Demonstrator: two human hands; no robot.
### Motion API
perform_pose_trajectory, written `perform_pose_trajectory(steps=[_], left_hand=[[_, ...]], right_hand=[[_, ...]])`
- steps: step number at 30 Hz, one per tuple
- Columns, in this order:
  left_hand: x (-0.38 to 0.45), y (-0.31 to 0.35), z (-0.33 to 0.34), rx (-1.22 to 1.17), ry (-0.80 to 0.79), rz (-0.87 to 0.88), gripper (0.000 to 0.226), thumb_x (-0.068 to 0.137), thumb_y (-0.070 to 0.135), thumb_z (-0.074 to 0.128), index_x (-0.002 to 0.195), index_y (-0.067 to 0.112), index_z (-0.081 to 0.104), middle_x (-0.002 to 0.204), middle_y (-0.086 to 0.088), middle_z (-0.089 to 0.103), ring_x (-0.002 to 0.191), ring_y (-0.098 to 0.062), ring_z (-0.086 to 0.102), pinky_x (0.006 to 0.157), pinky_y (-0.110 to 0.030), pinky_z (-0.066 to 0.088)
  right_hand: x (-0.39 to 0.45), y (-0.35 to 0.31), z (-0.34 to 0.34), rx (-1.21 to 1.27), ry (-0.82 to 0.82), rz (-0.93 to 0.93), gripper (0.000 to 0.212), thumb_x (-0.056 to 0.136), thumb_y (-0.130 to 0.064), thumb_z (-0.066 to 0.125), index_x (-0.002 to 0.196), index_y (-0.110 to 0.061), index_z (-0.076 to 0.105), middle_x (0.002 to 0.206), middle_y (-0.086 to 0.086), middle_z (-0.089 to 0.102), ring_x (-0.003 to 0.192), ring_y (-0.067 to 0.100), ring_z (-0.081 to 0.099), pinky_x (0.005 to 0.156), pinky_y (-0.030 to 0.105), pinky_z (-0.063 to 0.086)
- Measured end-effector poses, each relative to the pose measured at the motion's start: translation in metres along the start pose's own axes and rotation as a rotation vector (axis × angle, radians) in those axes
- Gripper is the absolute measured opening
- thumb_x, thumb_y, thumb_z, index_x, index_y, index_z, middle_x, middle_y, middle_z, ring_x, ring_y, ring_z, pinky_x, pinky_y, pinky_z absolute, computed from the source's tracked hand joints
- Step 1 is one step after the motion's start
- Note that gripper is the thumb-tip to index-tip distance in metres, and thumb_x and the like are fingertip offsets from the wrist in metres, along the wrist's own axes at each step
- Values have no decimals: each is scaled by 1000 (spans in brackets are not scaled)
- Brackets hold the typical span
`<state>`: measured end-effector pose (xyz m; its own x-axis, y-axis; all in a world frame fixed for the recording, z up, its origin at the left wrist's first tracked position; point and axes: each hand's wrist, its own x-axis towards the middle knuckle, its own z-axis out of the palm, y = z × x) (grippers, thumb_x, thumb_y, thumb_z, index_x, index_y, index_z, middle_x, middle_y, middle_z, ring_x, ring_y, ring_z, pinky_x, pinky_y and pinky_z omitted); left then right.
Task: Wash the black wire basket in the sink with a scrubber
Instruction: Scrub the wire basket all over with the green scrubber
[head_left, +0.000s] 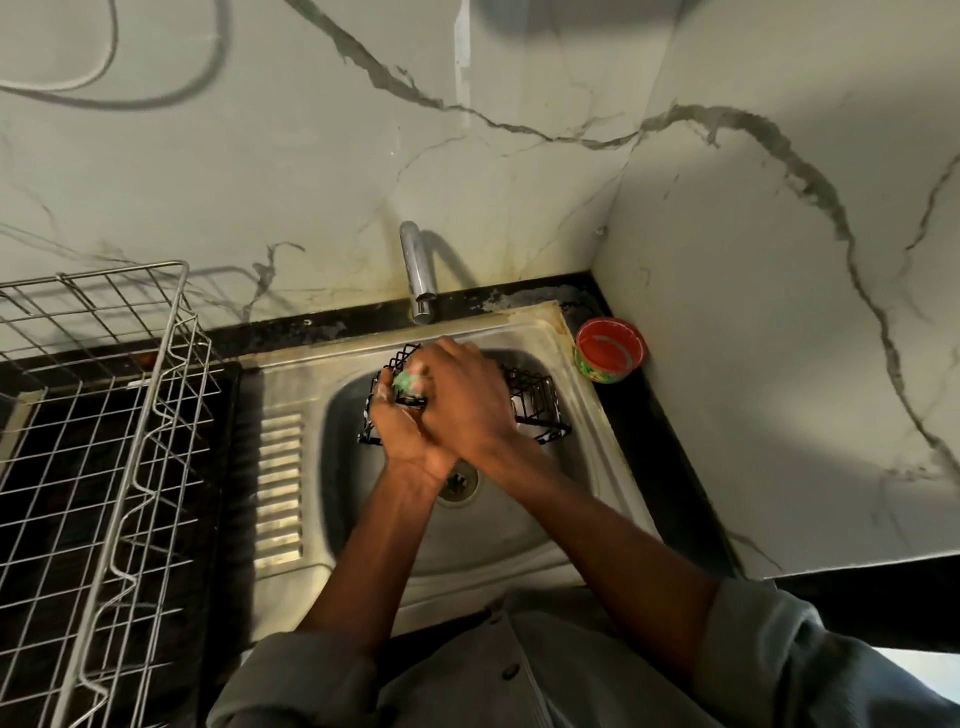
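The black wire basket (530, 402) sits tilted up over the bowl of the steel sink (524, 514), below the tap (418, 273), so suds and drips should fall toward the drain (460, 480) rather than onto the counter. The left hand (410, 439) reaches in from below, its fingers curled round the basket's left end, which I judge is there to steady the light wire frame against the push of scrubbing. The right hand (462, 400) crosses over it, fingers bunched and closed on a green scrubber (408, 383) that it presses to the upper left corner of the basket; just how the fingertips lie on the scrubber is hidden by the hand itself. No water shows running from the tap, which fits a soaping stage and not a rinse. A red-lidded tub (610, 349) stands on the dark counter at the sink's far right corner, near enough to reach for more soap if that is what it holds. A silver wire dish rack (104, 415) stands well to the left, a likely place for the basket to drain once washed
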<state>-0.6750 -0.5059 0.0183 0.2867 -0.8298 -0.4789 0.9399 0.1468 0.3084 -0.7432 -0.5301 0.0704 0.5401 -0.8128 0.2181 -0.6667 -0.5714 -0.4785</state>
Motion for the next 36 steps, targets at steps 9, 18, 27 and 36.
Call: perform_pose_trajectory(steps=[9, 18, 27, 36], left_hand=[[-9, 2, 6, -1, 10, -16, 42, 104, 47, 45, 126, 18, 66, 117, -17, 73, 106, -32, 72, 100, -50, 55], [-8, -11, 16, 120, -16, -13, 43, 99, 47, 50, 116, 15, 74, 114, -7, 70, 110, -26, 65, 103, -45, 45], [-17, -13, 13, 275, -146, -96, 54, 100, 54, 43, 131, 16, 64, 124, -16, 69, 114, -35, 69, 92, -53, 58], [-5, 25, -6, -14, -210, -89, 59, 96, 66, 38, 123, 24, 68, 152, -27, 51, 135, -54, 52, 116, -76, 19]], right_hand=[[2, 33, 2, 66, 71, 339, 33, 81, -7, 77, 109, -14, 63, 105, 3, 69, 98, 20, 64, 81, 32, 55], [14, 13, 3, -33, 162, -52, 52, 81, -6, 67, 130, -21, 60, 122, 1, 61, 104, 20, 52, 83, 35, 48], [-8, 53, -14, 798, 354, 373, 28, 95, 3, 46, 111, -11, 65, 102, 4, 69, 92, 18, 68, 71, 27, 57], [-24, 118, -16, 341, 348, 697, 26, 106, -21, 50, 120, -2, 60, 107, 13, 63, 97, 30, 61, 68, 25, 33]])
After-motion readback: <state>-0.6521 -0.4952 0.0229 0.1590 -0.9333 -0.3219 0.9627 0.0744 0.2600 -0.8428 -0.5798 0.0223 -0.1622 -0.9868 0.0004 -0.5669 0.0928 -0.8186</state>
